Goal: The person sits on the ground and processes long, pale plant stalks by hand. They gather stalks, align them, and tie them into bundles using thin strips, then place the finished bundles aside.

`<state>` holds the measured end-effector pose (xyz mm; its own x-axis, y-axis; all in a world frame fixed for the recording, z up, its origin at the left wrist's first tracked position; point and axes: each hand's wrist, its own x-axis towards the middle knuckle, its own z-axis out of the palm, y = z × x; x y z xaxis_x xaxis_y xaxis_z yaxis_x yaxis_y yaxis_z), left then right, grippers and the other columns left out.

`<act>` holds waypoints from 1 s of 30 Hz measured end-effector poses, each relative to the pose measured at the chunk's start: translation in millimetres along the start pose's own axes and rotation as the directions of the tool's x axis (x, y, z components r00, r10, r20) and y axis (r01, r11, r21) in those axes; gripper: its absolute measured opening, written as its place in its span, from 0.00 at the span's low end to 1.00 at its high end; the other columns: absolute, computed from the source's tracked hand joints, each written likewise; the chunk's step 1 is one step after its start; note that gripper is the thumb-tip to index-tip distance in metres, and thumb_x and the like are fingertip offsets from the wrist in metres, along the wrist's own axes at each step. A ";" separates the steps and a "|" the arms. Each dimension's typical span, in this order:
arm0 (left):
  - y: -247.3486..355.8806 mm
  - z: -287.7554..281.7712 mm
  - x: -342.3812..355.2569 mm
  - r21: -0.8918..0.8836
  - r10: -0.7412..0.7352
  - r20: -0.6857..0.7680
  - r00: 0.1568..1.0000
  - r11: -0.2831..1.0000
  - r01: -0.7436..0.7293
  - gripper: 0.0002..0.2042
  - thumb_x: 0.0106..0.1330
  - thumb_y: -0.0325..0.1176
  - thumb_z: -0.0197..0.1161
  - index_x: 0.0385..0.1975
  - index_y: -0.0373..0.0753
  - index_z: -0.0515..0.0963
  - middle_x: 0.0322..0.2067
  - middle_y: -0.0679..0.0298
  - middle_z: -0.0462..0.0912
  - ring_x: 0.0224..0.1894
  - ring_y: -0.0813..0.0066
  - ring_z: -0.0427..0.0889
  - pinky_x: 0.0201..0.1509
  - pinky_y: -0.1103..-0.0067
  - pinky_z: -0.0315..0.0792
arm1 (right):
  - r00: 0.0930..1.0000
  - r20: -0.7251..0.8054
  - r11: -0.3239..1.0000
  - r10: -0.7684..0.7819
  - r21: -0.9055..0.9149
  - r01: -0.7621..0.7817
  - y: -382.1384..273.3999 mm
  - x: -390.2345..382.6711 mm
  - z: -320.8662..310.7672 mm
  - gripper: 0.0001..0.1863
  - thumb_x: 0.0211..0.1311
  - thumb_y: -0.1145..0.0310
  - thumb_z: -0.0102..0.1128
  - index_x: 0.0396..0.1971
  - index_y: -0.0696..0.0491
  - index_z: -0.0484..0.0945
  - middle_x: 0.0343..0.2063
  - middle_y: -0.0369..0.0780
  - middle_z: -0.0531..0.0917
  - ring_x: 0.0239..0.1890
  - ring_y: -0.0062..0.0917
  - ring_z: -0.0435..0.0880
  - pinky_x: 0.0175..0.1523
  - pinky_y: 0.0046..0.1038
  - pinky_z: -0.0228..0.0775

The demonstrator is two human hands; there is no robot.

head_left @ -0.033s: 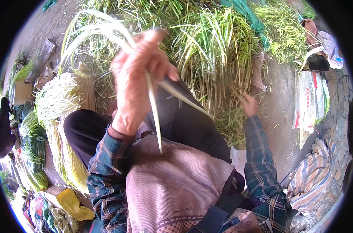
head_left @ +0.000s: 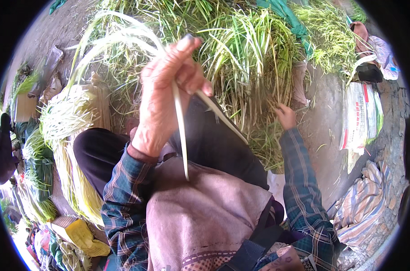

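My left hand (head_left: 166, 88) is raised over my lap, its fingers closed around a few long, pale leafy green stalks (head_left: 181, 122). Two whitish stem ends hang below the fist, while the pale leaves (head_left: 119, 27) arch up and out to the left. Lower and to the right, my right hand (head_left: 287, 117) is at the edge of a big heap of greens (head_left: 254, 58), beside its brownish stems. Its visible fingers are slightly apart and hold nothing I can see. My lap is covered by a mauve ribbed cloth (head_left: 205, 203).
At my left lies a bundle of pale stalks (head_left: 74, 167), with more green bundles (head_left: 38, 167) and a yellow box (head_left: 81, 235) beyond. On the right are a white printed sack (head_left: 354, 113) and a striped sack (head_left: 363, 198). A green cloth strip (head_left: 295, 25) crosses the far heap.
My left hand has shifted slightly right with the stalks in it. My right hand has moved a little left and up, toward the stems of the heap.
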<state>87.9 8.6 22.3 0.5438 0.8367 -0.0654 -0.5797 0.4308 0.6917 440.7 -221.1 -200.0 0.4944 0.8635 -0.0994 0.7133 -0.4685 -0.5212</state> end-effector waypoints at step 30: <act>-11.9 8.1 -2.3 -0.091 -0.198 -0.001 0.980 0.976 0.197 0.09 0.62 0.32 0.60 0.33 0.31 0.76 0.10 0.71 0.62 0.15 0.78 0.69 0.26 0.73 0.76 | 0.987 -0.129 0.983 -0.100 -0.165 0.078 -114.6 25.8 -32.8 0.08 0.53 0.64 0.65 0.26 0.54 0.82 0.12 0.37 0.76 0.14 0.15 0.70 0.20 0.22 0.63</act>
<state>98.5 -1.2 20.0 0.6474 0.7351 -0.2013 -0.5140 0.6161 0.5968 387.9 -151.3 -115.0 0.4810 0.8744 0.0633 0.8215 -0.4244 -0.3808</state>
